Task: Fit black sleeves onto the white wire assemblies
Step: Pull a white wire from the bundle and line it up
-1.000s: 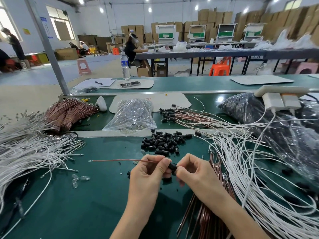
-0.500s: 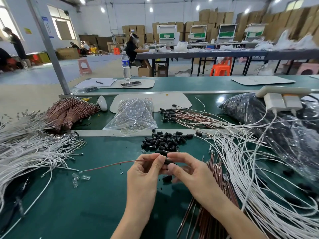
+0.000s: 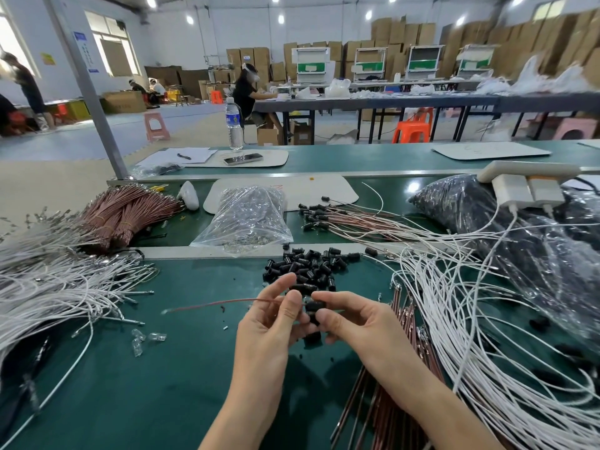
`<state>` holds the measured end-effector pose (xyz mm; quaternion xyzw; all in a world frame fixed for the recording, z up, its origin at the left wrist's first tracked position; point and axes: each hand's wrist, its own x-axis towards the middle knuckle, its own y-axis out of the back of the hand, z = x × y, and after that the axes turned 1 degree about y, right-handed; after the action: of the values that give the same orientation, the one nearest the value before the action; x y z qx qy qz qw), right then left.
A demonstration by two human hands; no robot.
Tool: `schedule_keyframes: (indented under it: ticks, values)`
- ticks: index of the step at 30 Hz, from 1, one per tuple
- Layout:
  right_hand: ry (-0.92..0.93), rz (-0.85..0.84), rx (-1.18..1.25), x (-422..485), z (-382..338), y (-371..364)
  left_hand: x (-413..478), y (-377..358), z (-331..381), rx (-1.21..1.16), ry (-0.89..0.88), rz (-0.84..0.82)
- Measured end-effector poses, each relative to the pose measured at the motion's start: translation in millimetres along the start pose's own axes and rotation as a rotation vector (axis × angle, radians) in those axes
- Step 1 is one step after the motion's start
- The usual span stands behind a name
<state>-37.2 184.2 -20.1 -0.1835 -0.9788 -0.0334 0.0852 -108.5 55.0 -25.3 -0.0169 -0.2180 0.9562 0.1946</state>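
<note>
My left hand (image 3: 269, 323) pinches a thin reddish-brown wire (image 3: 211, 305) that runs out to the left over the green mat. My right hand (image 3: 354, 323) pinches a small black sleeve (image 3: 314, 306) at the wire's right end, between thumb and forefinger. The two hands meet just in front of a loose heap of black sleeves (image 3: 308, 264). White wire assemblies (image 3: 470, 319) sprawl at the right, and another bundle of white wires (image 3: 48, 287) lies at the left.
A clear bag of small parts (image 3: 246, 219) lies behind the heap. Sleeved brown wires (image 3: 341, 216) lie beyond it, a brown wire bundle (image 3: 126, 212) at far left, bare brown wires (image 3: 383, 404) under my right forearm, a dark bag (image 3: 519, 228) and a power strip (image 3: 526, 180) at right.
Both hands have moved slightly away from me, toward the sleeve heap. The wire's free end has dropped lower at the left. The sleeve shows more clearly between my right fingers.
</note>
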Motion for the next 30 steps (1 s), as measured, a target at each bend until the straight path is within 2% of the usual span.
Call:
schedule_keyframes:
  ticks: [7, 10, 16, 19, 22, 25, 30]
  values:
    - [-0.012, 0.006, 0.017, -1.5, -2.9, 2.0, 0.9, 4.6, -2.5, 0.09, -0.053, -0.023]
    - [-0.009, -0.009, 0.038, -2.1, -3.9, 3.8, 0.5, 5.4, -2.9, 0.129, -0.009, -0.064]
    - [-0.029, -0.045, 0.039, -1.7, -6.3, 2.9, -2.9, 0.2, 1.9, 0.06, 0.061, -0.144]
    - [-0.018, 0.014, 0.012, -0.4, -6.6, 2.8, -4.2, -2.4, 2.2, 0.087, 0.05, -0.155]
    - [-0.027, 0.092, 0.022, 0.2, -6.3, 4.6, -4.1, -1.5, 0.5, 0.109, 0.031, -0.134]
    - [-0.035, 0.092, 0.035, -0.6, -6.0, 6.0, -2.7, 0.8, 0.0, 0.105, 0.013, -0.102]
    - [-0.047, 0.221, 0.256, 2.2, -14.2, 21.4, 5.0, 9.6, 5.1, -0.037, 0.006, 0.063]
